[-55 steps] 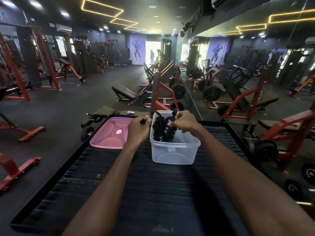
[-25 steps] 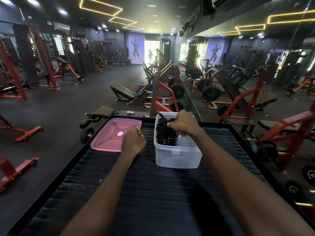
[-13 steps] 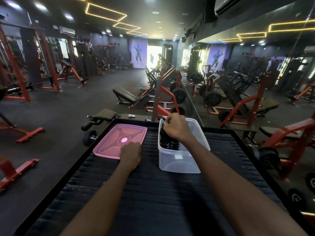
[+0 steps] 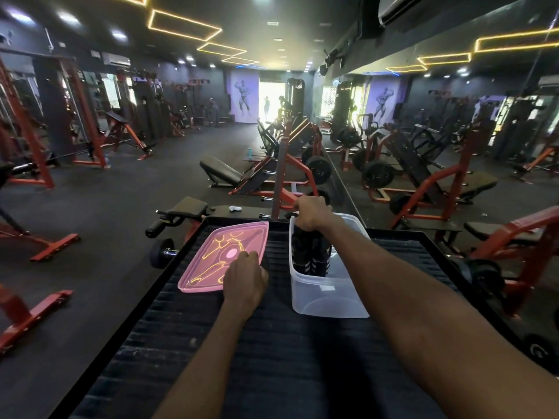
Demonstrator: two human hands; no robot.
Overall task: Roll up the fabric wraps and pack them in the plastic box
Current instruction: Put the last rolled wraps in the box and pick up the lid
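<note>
A clear plastic box stands on the black ribbed platform. Rolled black fabric wraps with white stripes stand upright in its far left part. My right hand is closed over the tops of the wraps at the box's far left corner. A pink lid lies to the left of the box, its near right corner raised. My left hand grips that near right corner of the lid, fingers on top.
The platform has a raised black rim. Beyond its far edge are a padded bench, a dumbbell on the floor and red gym machines. A mirror wall runs along the right.
My left hand left the box, moved to the pink lid and took hold of its near corner, tilting it up. My right hand pressed the wraps lower into the box.
</note>
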